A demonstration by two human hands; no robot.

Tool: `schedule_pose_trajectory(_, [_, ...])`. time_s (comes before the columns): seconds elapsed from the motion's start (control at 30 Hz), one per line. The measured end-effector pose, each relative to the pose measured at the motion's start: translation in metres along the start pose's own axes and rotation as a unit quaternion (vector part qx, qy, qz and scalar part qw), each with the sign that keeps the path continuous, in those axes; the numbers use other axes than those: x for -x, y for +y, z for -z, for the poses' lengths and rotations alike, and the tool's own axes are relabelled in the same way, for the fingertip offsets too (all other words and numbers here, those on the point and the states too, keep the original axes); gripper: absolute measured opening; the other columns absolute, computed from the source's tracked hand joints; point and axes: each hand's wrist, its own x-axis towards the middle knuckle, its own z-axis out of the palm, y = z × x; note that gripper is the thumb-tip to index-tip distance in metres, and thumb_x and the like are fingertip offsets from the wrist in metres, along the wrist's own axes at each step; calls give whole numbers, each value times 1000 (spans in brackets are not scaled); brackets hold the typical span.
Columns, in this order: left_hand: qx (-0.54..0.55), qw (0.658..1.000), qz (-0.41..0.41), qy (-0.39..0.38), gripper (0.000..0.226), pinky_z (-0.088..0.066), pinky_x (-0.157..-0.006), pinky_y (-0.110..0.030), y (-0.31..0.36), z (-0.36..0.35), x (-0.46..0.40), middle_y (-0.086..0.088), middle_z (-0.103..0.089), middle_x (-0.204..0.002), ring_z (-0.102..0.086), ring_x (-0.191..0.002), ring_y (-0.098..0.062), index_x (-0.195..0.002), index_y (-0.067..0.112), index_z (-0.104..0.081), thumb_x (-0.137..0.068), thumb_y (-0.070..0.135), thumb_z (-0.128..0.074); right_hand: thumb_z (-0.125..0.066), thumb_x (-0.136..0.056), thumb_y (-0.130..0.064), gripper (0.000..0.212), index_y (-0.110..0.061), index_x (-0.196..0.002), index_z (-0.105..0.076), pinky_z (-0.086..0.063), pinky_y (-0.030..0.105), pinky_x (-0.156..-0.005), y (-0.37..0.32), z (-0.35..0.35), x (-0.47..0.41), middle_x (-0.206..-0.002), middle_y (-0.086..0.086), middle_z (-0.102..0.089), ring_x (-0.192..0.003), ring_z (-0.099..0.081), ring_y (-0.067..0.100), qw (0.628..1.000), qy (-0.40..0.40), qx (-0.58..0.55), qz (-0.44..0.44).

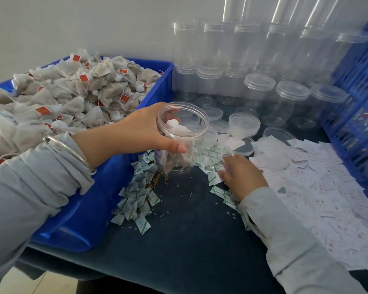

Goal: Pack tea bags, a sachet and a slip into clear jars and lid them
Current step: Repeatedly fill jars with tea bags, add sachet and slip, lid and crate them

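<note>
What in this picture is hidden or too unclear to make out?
Head view only:
- Printing on the paper slips: too small and blurred.
- Number of tea bags in the held jar: left hand and glare cover them.
- Right hand fingertips: whether they pinch a sachet is unclear.
- Blue crate contents: blurred, cut off by the right edge.

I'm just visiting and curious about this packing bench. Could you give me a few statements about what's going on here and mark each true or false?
1. The left hand grips an open jar. True.
2. That jar is empty. False: tea bags already sit inside it.
3. The right hand rests on the green-printed sachets. True.
4. The loose tea bags are heaped in a red bin. False: the bin is blue.
5. The paper slips lie left of the sachets. False: they lie to the right.
</note>
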Motion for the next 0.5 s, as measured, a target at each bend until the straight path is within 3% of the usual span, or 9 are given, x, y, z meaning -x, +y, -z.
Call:
schedule_pose_trajectory(0.13, [5,1000,8,2,102,-34,-82,-9,-2,1,-1,21,-57,-119,-50,-104,11,-131,37,-41,-42,66,-80,-51,-95,-31,43,-21,-136,-47,-34,33,-102,1,-6,0,-144,12,-43,-135,-37,25,1000,13,12,-10])
schedule_pose_trajectory(0.3, [2,1000,15,0,97,-36,-86,-12,-3,1,-2,21,-57,-119,-51,-107,8,-130,36,-42,-45,61,-80,-57,-92,-28,33,-20,-123,-60,-43,33,-90,3,-5,1,-118,4,-66,-112,-56,26,998,39,-40,-16])
schedule_pose_trajectory(0.5, [2,1000,13,-5,100,-35,-85,-13,-4,2,-1,20,-56,-121,-51,-106,7,-134,33,-41,-45,62,-75,-60,-90,-28,28,-21,-117,-64,-48,33,-89,3,-6,0,-113,2,-68,-107,-59,25,996,34,-64,-43])
